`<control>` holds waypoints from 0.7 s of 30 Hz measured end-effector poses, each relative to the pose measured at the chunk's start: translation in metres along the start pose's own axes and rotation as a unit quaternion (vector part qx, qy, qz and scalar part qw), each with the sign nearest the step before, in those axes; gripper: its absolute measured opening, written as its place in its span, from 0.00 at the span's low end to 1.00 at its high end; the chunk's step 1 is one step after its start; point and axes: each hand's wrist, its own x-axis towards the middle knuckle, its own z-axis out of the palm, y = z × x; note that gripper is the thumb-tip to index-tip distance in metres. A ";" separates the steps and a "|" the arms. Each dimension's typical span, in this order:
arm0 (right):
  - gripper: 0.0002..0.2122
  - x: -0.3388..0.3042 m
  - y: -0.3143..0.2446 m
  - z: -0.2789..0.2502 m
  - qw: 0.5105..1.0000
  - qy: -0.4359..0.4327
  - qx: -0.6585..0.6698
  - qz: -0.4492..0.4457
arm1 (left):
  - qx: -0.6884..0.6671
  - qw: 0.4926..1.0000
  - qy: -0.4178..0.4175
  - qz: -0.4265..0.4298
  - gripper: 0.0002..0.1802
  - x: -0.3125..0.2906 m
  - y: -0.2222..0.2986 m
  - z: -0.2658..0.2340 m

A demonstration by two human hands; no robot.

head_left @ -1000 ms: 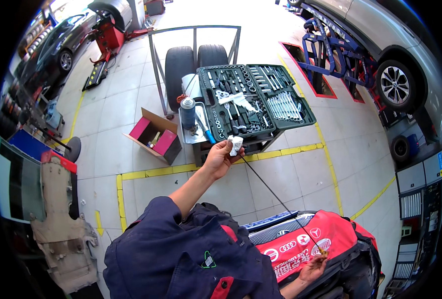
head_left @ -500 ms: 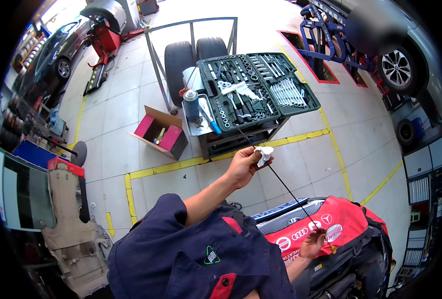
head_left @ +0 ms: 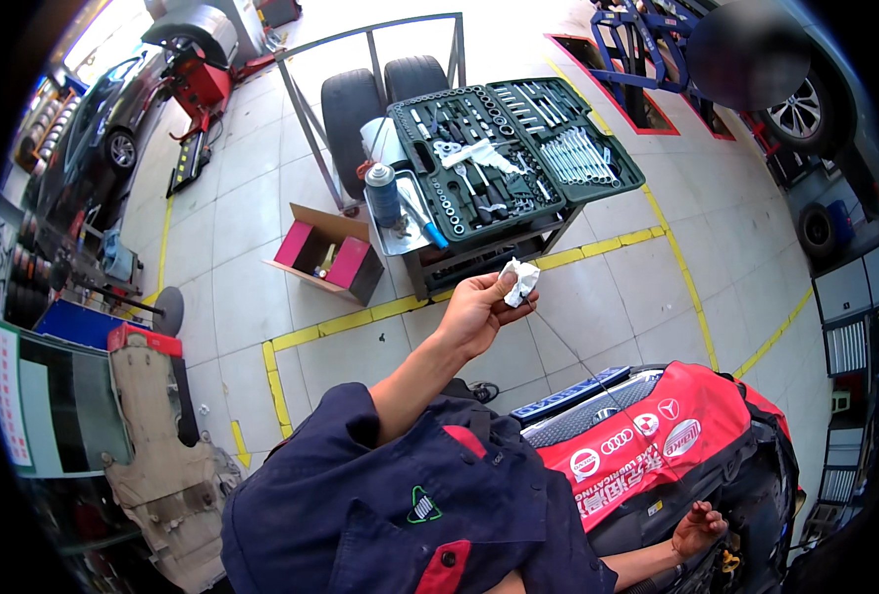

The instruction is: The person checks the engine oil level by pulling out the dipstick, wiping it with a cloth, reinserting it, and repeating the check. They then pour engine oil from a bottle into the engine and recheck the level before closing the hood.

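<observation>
My left hand (head_left: 474,315) is stretched out over the floor, its thumb and fingers pinching a crumpled white tissue (head_left: 519,282). A thin, dark dipstick (head_left: 580,356) runs from the tissue down to the right, across the red fender cover (head_left: 613,465). Lower right, over the engine bay, my right hand (head_left: 699,530) has its fingers curled at the dipstick's other end. A small yellow piece (head_left: 730,561), seemingly its handle, shows just below that hand. The exact grip of the right fingers is small and partly hidden.
Ahead, a cart carries an open green socket set (head_left: 479,163), a spray can (head_left: 382,195) and a metal tray (head_left: 407,235). A cardboard box (head_left: 332,252) stands on the floor beside it. Two tyres (head_left: 352,124) lean behind. Part of the car's engine bay (head_left: 657,554) is below right.
My right hand has moved down and right with the dipstick's end, away from my left hand. The left hand stays pinched on the tissue, and the dipstick has slid through it. The view has shifted slightly.
</observation>
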 end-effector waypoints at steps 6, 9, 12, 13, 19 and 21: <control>0.09 -0.001 0.029 0.027 0.983 0.099 0.153 -0.017 | 0.020 1.000 0.001 -0.020 0.17 0.002 -0.019 0.011; 0.10 -0.005 0.077 0.062 0.988 0.120 0.099 0.006 | 0.046 0.997 0.014 -0.054 0.16 0.007 -0.044 0.025; 0.05 -0.041 0.076 0.050 0.961 0.266 0.066 -0.040 | 0.077 0.997 -0.001 -0.027 0.13 0.035 -0.067 0.005; 0.05 -0.057 0.064 0.039 0.952 0.296 0.044 -0.071 | 0.064 0.998 -0.012 -0.005 0.13 0.050 -0.073 -0.011; 0.11 -0.151 -0.113 -0.033 0.803 0.540 -0.199 -0.156 | 0.478 0.874 0.081 -0.040 0.11 0.087 -0.110 -0.188; 0.13 -0.199 -0.168 -0.042 0.699 0.614 -0.313 -0.189 | 0.528 0.832 0.081 -0.149 0.11 0.061 -0.129 -0.226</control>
